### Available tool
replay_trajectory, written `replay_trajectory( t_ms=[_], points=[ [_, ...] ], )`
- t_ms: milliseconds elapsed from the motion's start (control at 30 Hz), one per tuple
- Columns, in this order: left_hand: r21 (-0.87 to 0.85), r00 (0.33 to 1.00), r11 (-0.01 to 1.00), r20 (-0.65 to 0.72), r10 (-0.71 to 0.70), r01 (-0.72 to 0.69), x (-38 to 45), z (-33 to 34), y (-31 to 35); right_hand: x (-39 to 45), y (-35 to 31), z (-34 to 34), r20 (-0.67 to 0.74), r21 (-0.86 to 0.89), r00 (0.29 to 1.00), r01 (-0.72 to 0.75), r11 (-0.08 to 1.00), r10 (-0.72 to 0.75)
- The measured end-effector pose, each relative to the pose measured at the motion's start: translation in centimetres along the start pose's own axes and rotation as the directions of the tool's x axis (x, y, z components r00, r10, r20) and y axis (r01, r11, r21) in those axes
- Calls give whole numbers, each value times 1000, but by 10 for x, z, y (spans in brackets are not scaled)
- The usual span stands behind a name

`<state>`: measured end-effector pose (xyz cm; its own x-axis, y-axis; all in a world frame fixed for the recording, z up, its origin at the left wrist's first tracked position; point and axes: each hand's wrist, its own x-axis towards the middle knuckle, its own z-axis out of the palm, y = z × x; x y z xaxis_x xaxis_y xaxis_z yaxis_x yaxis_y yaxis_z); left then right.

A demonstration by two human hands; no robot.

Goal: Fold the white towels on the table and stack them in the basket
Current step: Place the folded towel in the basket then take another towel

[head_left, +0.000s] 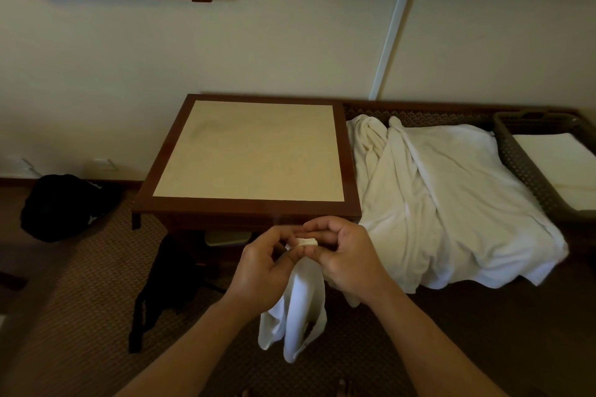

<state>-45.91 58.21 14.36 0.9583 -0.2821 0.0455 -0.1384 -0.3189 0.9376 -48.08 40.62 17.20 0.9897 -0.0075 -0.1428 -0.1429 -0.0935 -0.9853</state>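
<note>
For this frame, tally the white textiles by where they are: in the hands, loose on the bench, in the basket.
Held white towel, pinched by left hand and right hand: 1
Loose pile of white towels on the bench, individual pieces not separable: 1
Folded stack in the basket: 1
Total: 3

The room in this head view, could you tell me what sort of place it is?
Probably a hotel or guest room: patterned carpet, a small wooden table against the wall, and a heap of white towels beside a basket of folded ones.
</note>
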Motion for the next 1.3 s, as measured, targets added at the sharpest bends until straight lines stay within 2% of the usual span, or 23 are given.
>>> replay_trajectory(
  t_ms=[67,233,333,433,567,633,700,833,933,1033,1133,1300],
  points=[
    [-37,998,998,33,-55,56,1,1,1,0,0,-2,-22,-34,1000,12,999,-13],
    [-39,1000,999,7,-15,15,2,6,6,1,3,-6,-49,-17,998,26,1000,-27],
    [-22,1000,1000,-7,18,-18,3,7,6,1,8,-7,-116,-58,992,32,998,-39],
    [-5,998,998,10,66,-66,3,9,5,3,13,-8,-163,-119,987,-39,992,19],
    [23,996,996,7,83,-83,3,10,4,3,18,-1,-106,-25,990,-98,995,95],
    [35,995,995,6,95,-95,4,11,4,1,17,4,-93,-40,994,-59,997,55],
    [47,993,992,1,121,-121,3,12,5,-1,15,6,-117,-172,992,29,985,-50],
    [-12,997,997,-33,72,-72,4,13,4,-2,10,8,-93,-445,939,259,858,-331],
    [15,998,999,-40,49,-48,3,12,-8,0,5,8,-38,-533,900,348,771,-433],
    [106,998,992,-11,70,-68,-2,11,-24,3,-2,2,-23,-540,896,363,760,-444],
    [247,991,964,-62,117,-98,-4,12,-36,3,-7,0,-18,-502,930,308,808,-366],
    [229,980,966,-127,155,-124,-3,28,-31,-1,-10,10,9,-449,953,275,850,-303]
  ],
)
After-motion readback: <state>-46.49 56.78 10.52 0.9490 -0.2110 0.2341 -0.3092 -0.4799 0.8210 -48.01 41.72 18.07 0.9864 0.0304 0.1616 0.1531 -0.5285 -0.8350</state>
